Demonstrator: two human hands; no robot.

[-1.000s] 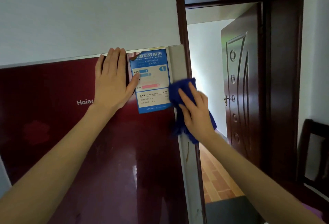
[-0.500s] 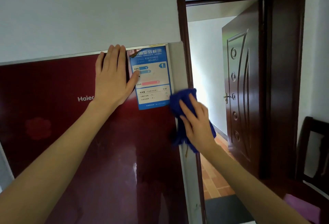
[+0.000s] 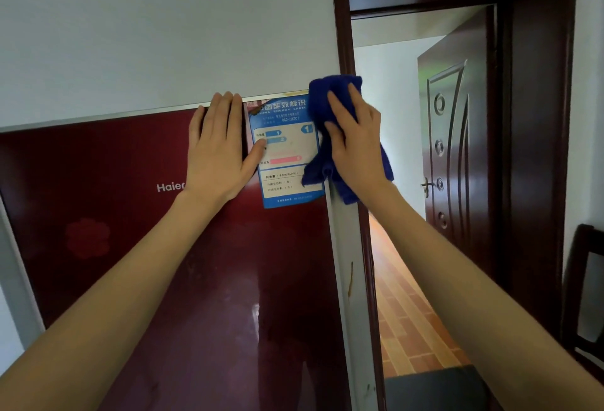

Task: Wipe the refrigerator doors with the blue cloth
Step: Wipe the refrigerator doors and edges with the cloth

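Upward since the earlier frame has gone the blue cloth (image 3: 330, 93), from beside the energy label's (image 3: 287, 149) lower corner to the top right corner of the dark red refrigerator door (image 3: 163, 280), at centre frame. Left of centre, the left hand (image 3: 217, 152) stays flat on the door, fingers straight, holding nothing, thumb touching the label. Further right, the right hand (image 3: 354, 145) presses the cloth against the door's edge with straight, spread fingers.
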